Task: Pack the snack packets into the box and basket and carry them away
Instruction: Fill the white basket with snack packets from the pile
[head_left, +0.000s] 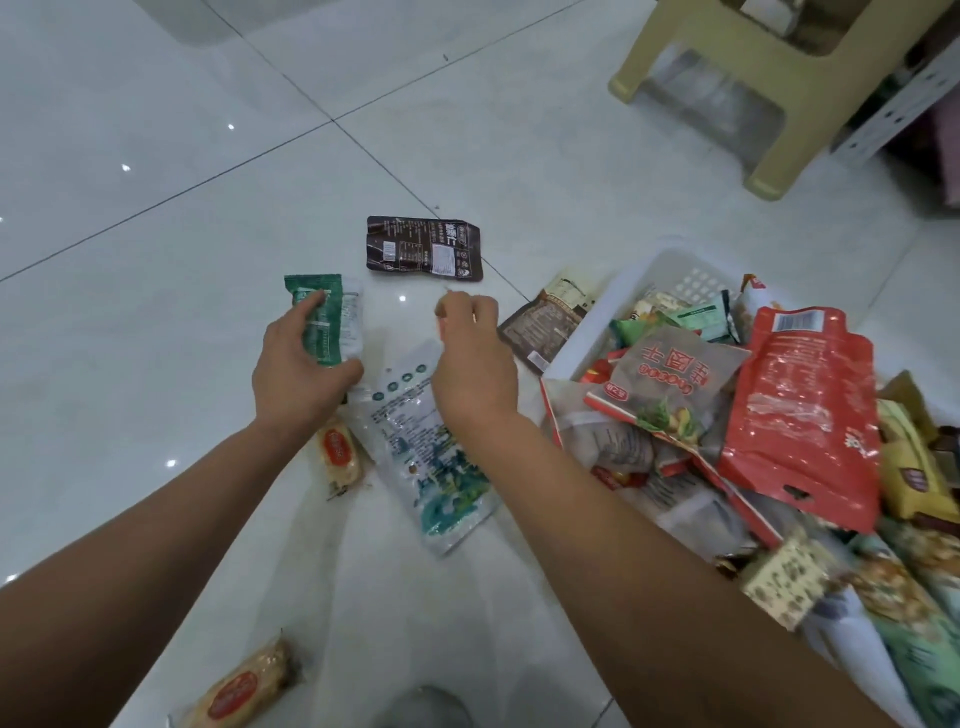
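Nearest the lens, cut by the bottom edge: a clear-wrapped tan cake packet with a red oval label (236, 688), flat on the glossy white tiled floor (156, 171). Further in, just under the left wrist, a second small cake packet (340, 453) of the same kind. Left hand (298, 364) reaching forward, grip clamped round the lower end of a green-and-white snack packet (326, 317), its upper end sticking out past the fingers. Right hand (475, 358) beside it but apart, fingers curled in together above the floor. Between and beneath the two forearms, a white pouch printed in teal (431, 462), flat on the tile, its top corner next to the right hand. Beyond both hands, lying alone by a grout line, a dark brown rectangular packet (423, 249). To the right, a white perforated plastic basket (675, 262), heaped with packets spilling over its near rim, among them a large red pouch (805, 405) and a grey pouch with red lettering (675, 374). Against the basket's left wall, a tilted brown packet (545, 325). In the far right corner, a beige plastic stool (769, 104). Open tile stretching left and ahead of the hands; crowded along the right edge.
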